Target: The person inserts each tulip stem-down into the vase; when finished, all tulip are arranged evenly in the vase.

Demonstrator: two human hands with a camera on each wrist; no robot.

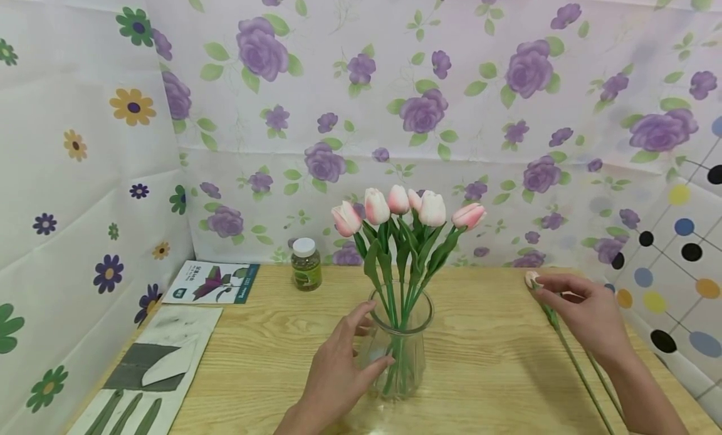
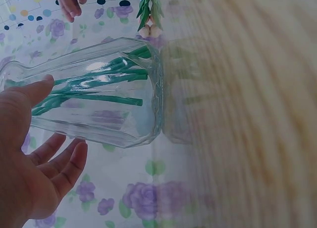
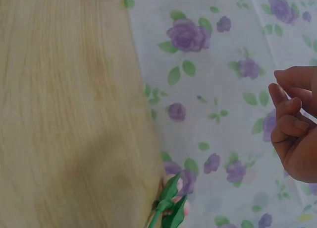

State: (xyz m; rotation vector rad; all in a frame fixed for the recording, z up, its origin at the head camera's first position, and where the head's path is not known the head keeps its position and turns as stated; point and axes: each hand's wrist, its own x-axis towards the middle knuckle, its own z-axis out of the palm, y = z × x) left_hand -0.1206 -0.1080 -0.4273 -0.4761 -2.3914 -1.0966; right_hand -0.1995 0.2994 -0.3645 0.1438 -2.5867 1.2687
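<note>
A clear glass vase (image 1: 414,366) stands on the table with several pink-and-white tulips (image 1: 398,200) in it, their green stems showing through the glass. My left hand (image 1: 341,360) is at its left side, fingers loosely bent and apart, the thumb overlapping the glass. In the left wrist view, the fingertips (image 2: 79,151) lie along the vase's edge. At the right, my right hand (image 1: 586,313) hovers over long-stemmed tulips (image 1: 570,347) lying on the table. Its fingers are loosely curled, and the right wrist view shows nothing between them, with the tulip leaves (image 3: 171,191) apart below.
Behind the vase, to its left, stands a small jar with a white lid (image 1: 306,266). A printed card (image 1: 217,281) and a sheet with grey and leaf shapes (image 1: 152,360) lie along the left edge of the wooden table (image 1: 259,360). Flower-patterned cloth (image 1: 395,71) hangs behind.
</note>
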